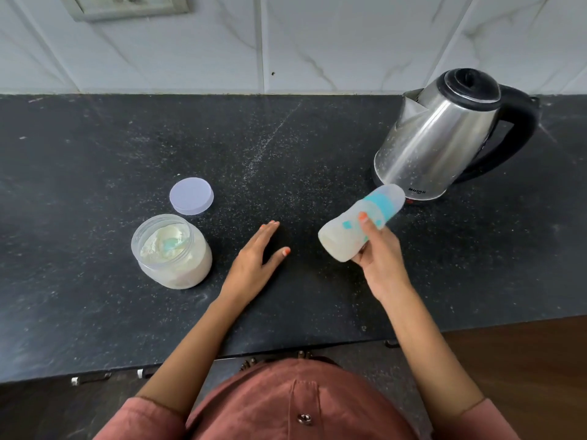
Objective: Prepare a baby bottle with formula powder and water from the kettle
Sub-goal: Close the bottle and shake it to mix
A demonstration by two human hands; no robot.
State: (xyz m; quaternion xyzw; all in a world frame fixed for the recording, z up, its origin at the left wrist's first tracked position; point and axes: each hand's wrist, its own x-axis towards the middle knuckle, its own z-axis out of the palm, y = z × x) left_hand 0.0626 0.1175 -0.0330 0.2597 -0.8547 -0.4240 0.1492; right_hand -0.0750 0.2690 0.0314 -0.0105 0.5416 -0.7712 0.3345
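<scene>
My right hand grips a translucent baby bottle with teal markings and a capped top. The bottle is tilted in the air, its top pointing up-right toward the kettle, and it looks blurred. It holds a whitish liquid. A steel kettle with a black lid and handle stands at the back right. My left hand lies flat on the black counter, fingers straight. Left of it stands an open clear jar of formula powder with a teal scoop inside.
The jar's round pale lid lies on the counter just behind the jar. A tiled wall with a socket plate runs along the back. The counter's front edge is close to my body, with brown floor at the lower right.
</scene>
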